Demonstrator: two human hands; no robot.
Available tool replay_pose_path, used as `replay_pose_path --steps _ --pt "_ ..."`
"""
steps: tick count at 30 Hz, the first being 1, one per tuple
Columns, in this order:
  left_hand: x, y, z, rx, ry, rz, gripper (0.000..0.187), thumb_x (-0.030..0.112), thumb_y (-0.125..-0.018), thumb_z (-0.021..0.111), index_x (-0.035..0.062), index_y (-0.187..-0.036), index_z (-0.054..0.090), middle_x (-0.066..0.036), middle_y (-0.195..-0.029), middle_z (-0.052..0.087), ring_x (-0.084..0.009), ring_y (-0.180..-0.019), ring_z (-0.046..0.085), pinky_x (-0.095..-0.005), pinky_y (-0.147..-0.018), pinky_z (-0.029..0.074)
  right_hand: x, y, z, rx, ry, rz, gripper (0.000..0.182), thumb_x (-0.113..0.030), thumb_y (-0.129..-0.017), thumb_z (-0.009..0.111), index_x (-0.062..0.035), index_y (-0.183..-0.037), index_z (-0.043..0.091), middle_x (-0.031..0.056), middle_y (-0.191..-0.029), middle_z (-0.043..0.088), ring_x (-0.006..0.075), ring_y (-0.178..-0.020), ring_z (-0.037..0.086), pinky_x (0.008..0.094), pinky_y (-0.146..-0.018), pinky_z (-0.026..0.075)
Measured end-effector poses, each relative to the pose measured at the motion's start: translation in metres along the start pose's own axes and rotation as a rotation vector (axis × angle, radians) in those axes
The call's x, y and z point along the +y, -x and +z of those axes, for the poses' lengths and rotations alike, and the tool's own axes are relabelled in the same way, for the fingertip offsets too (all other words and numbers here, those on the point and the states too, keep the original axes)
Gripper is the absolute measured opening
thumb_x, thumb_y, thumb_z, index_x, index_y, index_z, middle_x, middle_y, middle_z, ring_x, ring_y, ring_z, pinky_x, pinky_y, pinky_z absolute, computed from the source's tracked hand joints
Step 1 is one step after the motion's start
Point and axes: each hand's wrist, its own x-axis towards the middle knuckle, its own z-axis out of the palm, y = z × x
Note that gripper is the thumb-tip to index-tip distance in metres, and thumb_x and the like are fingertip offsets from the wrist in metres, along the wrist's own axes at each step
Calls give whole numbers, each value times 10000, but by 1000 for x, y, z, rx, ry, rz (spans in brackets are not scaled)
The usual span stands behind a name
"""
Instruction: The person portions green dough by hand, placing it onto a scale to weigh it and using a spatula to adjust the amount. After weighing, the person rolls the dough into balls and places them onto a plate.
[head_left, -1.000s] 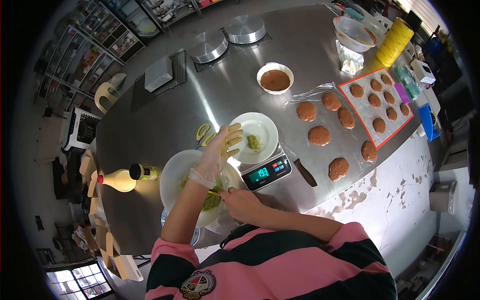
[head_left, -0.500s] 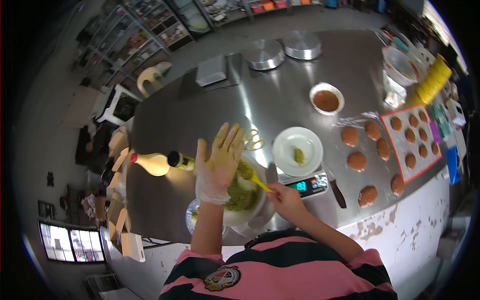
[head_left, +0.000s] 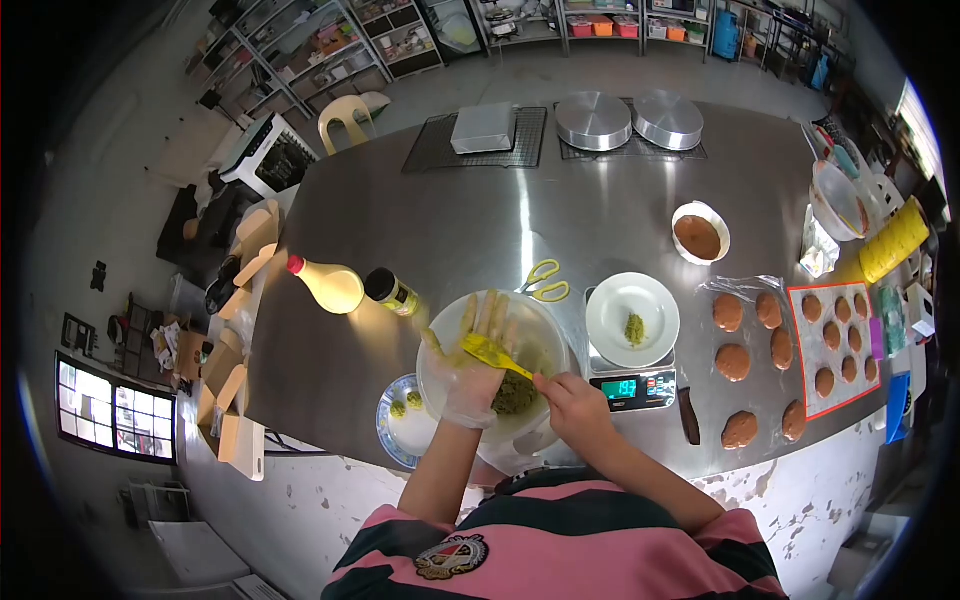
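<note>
My left hand point(head_left: 472, 385), in a clear glove smeared green, lies palm up with fingers spread over a large white bowl point(head_left: 548, 335). My right hand point(head_left: 573, 403), ungloved, grips the handle of a yellow spatula point(head_left: 487, 350), whose blade lies across the left palm. Crumbly green mixture point(head_left: 515, 396) shows in the bowl. To the right, a white plate point(head_left: 612, 305) with a green clump point(head_left: 635, 328) rests on a digital kitchen scale point(head_left: 655, 388). Partly under the bowl's left side, a blue-rimmed plate point(head_left: 410, 435) carries small green balls point(head_left: 398, 409).
Yellow scissors point(head_left: 546, 281), a dark-lidded jar point(head_left: 392, 292) and a pale bottle point(head_left: 330, 285) stand beyond the bowl. A knife point(head_left: 689, 416) lies beside the scale. Brown rounds point(head_left: 733, 362) sit on plastic wrap and a red-edged mat point(head_left: 841, 400). Round pans point(head_left: 594, 122) are at the back.
The left hand has come down from its raised position, palm now turned up under the spatula. The spatula blade has moved out of the mixture onto that palm. The camera view has shifted.
</note>
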Motion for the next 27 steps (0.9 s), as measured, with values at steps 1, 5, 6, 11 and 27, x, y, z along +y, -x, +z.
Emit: replay_pose_path --steps 1,5,6,11,27 --pt "0 0 -1 1 7 1 776 587 -888 378 18 -1395 236 -175 -1437 285 -308 -1349 248 -436 -1101 224 0 1 -1 -5 4 -1 309 -31 -720 581 -65 -1022 641 79 -761 574 250 -645 585 356 -541 491" --pt "8 -6 -15 86 69 -5 810 633 -862 354 34 -1397 246 -168 -1423 315 -313 -1323 306 -445 -1067 288 -1 3 -11 -50 80 -39 352 -31 -678 578 -72 -1022 643 61 -744 566 230 -641 585 336 -532 489" --pt "9 -8 -18 106 44 -18 860 684 -831 331 52 -1407 243 -155 -1420 329 -298 -1321 320 -448 -1049 307 -2 3 -14 -75 90 -40 355 -30 -674 576 -70 -1020 643 57 -736 562 228 -642 586 334 -530 488" --pt "9 -13 -17 138 56 37 835 658 -850 332 40 -1405 237 -170 -1416 324 -309 -1314 326 -411 -1058 316 -8 1 -28 -134 148 -32 355 -23 -669 572 -68 -1014 642 54 -734 564 217 -632 590 329 -525 484" --pt "26 -16 -6 -277 -194 -237 841 594 -881 338 -33 -1409 143 -255 -1455 167 -345 -1359 201 -424 -1095 257 1 -27 -57 -44 -122 242 190 -86 -806 591 -87 -980 665 107 -813 652 287 -675 626 362 -597 511"
